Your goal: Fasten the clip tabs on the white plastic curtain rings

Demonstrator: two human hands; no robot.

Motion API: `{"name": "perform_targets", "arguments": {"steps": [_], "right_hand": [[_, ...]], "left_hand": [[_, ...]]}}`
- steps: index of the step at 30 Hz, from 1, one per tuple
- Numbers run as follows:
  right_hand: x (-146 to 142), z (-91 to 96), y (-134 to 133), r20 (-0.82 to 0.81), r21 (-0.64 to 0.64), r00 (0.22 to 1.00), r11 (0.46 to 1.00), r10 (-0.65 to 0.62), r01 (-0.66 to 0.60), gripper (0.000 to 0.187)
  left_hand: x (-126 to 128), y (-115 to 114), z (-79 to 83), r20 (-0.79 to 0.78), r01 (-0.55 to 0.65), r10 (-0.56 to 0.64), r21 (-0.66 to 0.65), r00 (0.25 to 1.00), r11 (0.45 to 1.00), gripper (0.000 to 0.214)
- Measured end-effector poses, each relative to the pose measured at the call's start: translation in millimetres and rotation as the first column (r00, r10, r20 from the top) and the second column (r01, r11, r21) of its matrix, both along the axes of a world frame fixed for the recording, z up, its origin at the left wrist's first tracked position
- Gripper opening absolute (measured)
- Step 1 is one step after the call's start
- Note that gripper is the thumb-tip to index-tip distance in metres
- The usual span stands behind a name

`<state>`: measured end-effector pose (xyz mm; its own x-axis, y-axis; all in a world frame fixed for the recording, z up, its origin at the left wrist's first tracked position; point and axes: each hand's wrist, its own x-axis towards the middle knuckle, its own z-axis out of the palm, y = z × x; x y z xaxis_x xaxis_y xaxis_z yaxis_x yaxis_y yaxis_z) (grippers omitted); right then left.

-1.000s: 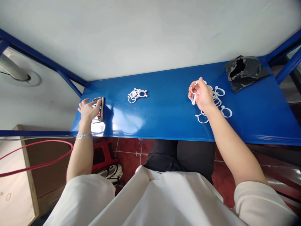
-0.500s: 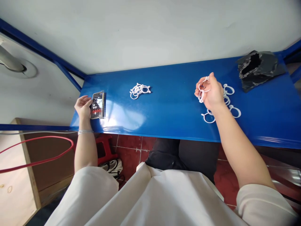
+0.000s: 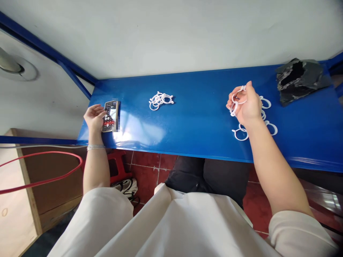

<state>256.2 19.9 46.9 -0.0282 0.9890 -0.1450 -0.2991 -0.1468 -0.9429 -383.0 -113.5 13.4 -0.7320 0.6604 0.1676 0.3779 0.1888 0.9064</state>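
My right hand [image 3: 248, 107] is closed around a white plastic ring clip [image 3: 242, 101] above the right part of the table; part of a second ring shows below its fingers. Under and beside that wrist lie several more white ring clips [image 3: 241, 135], partly hidden by the hand and forearm. A tangled cluster of the same clips [image 3: 160, 100] rests left of the table's middle. At the left end my left hand [image 3: 94, 117] holds nothing, its fingers loosely bent and apart. Its thumb is at the left edge of a phone [image 3: 111, 116] with a lit screen.
A crumpled black plastic bag [image 3: 302, 82], torn open, sits at the far right of the blue table [image 3: 193, 117]. A white wall [image 3: 171, 39] rises behind. Blue frame bars [image 3: 45, 46] run along the left. Below stands a red stool [image 3: 116, 166].
The view has shifted slightly. My left thumb now overlaps the phone's edge a little more. My right hand keeps its hold on the ring clip, with hardly any movement over the table.
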Motion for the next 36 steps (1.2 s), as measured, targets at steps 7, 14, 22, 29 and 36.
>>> {"name": "perform_targets", "arguments": {"steps": [7,14,22,29,36], "right_hand": [[1.2,-2.3,-1.1,-0.017,0.016,1.0,1.0,0.003,-0.002,0.075],[0.9,-2.4,-0.3,-0.007,0.017,1.0,1.0,-0.003,0.003,0.073],[0.9,-0.8,-0.8,-0.031,-0.009,1.0,1.0,-0.006,0.005,0.071],[1.1,-1.4,-1.4,-0.012,0.008,1.0,1.0,0.003,-0.003,0.072],[0.7,-1.8,-1.7,-0.015,0.011,1.0,1.0,0.001,0.0,0.071]], "left_hand": [[7.1,3.7,5.0,0.013,-0.076,0.076,-0.001,0.997,0.997,0.038],[10.1,5.6,7.0,-0.044,-0.091,0.088,-0.052,0.995,0.995,0.033],[2.3,3.7,2.3,-0.031,-0.041,0.04,-0.026,0.999,0.999,0.038],[4.3,3.8,3.7,0.004,-0.039,0.039,-0.018,0.999,0.999,0.046],[9.4,3.0,6.8,-0.022,-0.05,0.049,-0.064,0.999,0.997,0.042]]}}
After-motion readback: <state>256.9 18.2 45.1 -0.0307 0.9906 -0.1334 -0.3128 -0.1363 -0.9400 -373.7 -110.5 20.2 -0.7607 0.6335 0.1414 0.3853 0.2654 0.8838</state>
